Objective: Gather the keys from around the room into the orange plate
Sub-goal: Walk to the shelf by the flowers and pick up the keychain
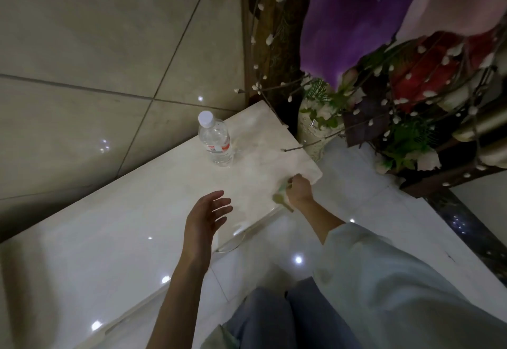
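A key (280,197), blurred and greenish-gold, hangs from our right hand (299,188) at the near corner of a pale marble tabletop (175,189); our right fingers are curled shut around its upper end. Its long axis appears to slant down and toward us, below the knuckles. Our left hand (206,215) hovers nearby over the slab, fingers spread and holding nothing, clearly the farther of the two from the key. A water bottle (216,140) stands upright well beyond both hands. The orange plate is nowhere in view, so we judge carrying comes next.
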{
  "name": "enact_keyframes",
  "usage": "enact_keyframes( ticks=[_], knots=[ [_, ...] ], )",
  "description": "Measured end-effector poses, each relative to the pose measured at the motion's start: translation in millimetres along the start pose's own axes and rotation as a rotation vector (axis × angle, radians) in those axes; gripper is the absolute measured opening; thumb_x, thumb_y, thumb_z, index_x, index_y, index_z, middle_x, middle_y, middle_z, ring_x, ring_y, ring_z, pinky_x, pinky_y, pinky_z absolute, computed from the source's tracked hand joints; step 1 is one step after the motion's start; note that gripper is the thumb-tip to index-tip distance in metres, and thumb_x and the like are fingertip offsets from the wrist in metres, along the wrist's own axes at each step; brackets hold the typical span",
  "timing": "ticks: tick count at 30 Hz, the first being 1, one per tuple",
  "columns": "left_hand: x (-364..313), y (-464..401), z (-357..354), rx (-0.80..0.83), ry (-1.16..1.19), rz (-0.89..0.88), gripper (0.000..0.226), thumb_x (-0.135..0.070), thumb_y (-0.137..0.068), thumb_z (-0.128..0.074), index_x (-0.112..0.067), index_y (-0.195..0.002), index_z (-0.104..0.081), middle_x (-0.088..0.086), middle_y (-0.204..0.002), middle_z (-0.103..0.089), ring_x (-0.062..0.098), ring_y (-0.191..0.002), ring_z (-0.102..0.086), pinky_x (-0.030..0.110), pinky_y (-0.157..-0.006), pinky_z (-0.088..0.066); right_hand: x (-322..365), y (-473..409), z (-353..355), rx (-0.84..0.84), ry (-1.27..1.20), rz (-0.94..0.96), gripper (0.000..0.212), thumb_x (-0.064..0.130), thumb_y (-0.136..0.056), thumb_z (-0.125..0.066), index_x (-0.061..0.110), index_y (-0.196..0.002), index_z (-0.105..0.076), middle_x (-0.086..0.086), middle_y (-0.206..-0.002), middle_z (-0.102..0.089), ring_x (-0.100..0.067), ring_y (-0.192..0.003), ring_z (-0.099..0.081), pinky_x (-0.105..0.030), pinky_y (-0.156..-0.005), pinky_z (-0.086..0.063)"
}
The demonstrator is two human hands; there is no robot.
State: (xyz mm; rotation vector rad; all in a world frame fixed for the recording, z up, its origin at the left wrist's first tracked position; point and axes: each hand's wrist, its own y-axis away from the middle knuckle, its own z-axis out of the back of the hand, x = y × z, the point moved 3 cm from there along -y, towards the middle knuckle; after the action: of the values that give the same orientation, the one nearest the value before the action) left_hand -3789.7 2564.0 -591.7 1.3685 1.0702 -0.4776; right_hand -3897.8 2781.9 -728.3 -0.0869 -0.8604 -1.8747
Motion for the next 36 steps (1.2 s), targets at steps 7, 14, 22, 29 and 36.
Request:
enact_keyframes(
  ticks=[7,14,22,29,36],
  knots=[
    [9.5,9.5,4.8,-0.101,0.056,0.033,0.030,-0.017,-0.096,-0.035,-0.015,-0.100,-0.064,0.010,-0.096,-0.069,0.022,-0.094,-0.065,0.032,-0.086,-0.047,-25.2,30.1,-18.7,-0.223,-0.358,-0.128,0.029,-0.002,-0.089,-0.044,-0.007,-0.116,-0.055,-0.026,-0.121,-0.058,-0.038,-0.115,-0.052,-0.033,-0.095,-0.035],
    [56.3,14.1,20.4,-0.045,-0.002,0.089,0.029,-0.019,-0.096,-0.036,-0.015,-0.098,-0.064,0.004,-0.091,-0.073,0.022,-0.090,-0.066,0.028,-0.074,-0.048,-117.9,49.2,-51.5,-0.052,-0.229,-0.207,0.027,0.008,-0.085,-0.060,0.003,-0.112,-0.060,-0.018,-0.110,-0.064,-0.031,-0.102,-0.059,-0.035,-0.089,-0.044],
    [87.7,-16.6,35.6,-0.037,0.003,0.009,0.029,-0.019,-0.097,-0.036,-0.018,-0.098,-0.065,0.000,-0.087,-0.073,0.018,-0.087,-0.068,0.021,-0.068,-0.051,-118.1,31.1,-131.8,0.146,-0.153,-0.016,0.027,0.009,-0.082,-0.065,0.006,-0.109,-0.061,-0.013,-0.109,-0.063,-0.024,-0.098,-0.060,-0.022,-0.081,-0.042],
    [97.7,-29.5,49.0,-0.005,0.031,-0.103,0.033,-0.017,-0.098,-0.032,-0.019,-0.098,-0.065,0.000,-0.088,-0.073,0.018,-0.086,-0.069,0.020,-0.069,-0.053,-138.6,27.4,-206.1,0.330,-0.002,0.113,0.029,0.011,-0.083,-0.065,0.011,-0.111,-0.057,-0.008,-0.114,-0.061,-0.010,-0.090,-0.051,-0.006,-0.068,-0.036],
    [88.8,-50.5,66.4,0.007,0.050,-0.222,0.038,-0.020,-0.095,-0.034,-0.028,-0.088,-0.071,-0.003,-0.086,-0.072,0.015,-0.084,-0.068,0.019,-0.069,-0.052,-157.9,11.0,-266.3,0.461,0.258,0.307,0.041,0.015,-0.085,-0.062,0.015,-0.124,-0.049,-0.006,-0.126,-0.055,-0.019,-0.117,-0.051,-0.022,-0.094,-0.040]
  ],
)
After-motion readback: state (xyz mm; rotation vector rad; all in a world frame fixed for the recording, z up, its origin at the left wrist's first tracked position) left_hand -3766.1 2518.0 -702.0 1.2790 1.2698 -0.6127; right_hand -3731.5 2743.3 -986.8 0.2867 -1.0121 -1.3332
